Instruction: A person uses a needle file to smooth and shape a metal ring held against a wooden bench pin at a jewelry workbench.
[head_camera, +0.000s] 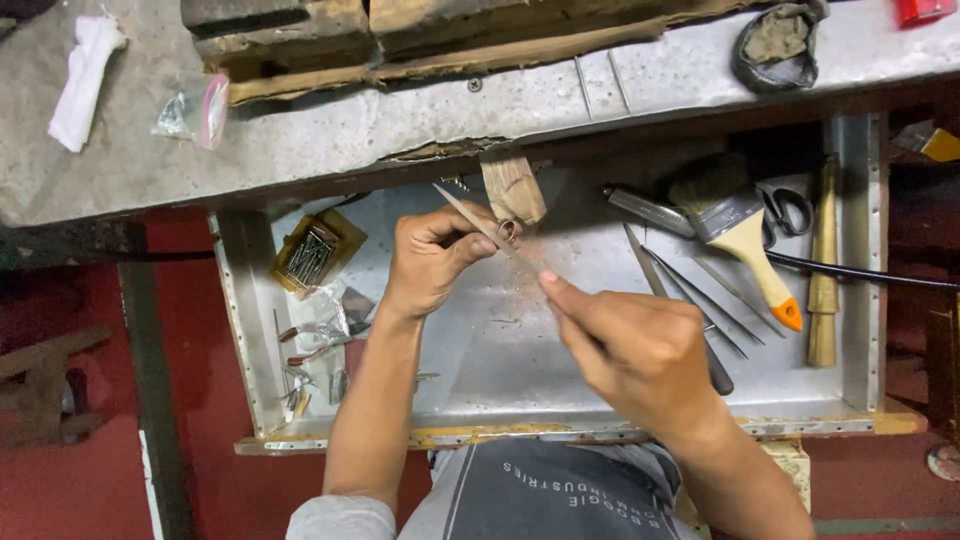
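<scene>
An open metal drawer (860, 300) juts out below the tabletop (400, 130). Above the drawer, the left hand (430, 262) pinches a small ring (507, 232) against a wooden peg (512, 187) fixed at the tabletop's edge; the right hand (640, 350) runs a thin file (470, 215) across it. A paintbrush (745, 235), scissors (790, 210) and needle files (700, 290) lie at the drawer's right, a box of nails (312, 255) at its left. A cloth (85, 80) lies far left on the tabletop.
</scene>
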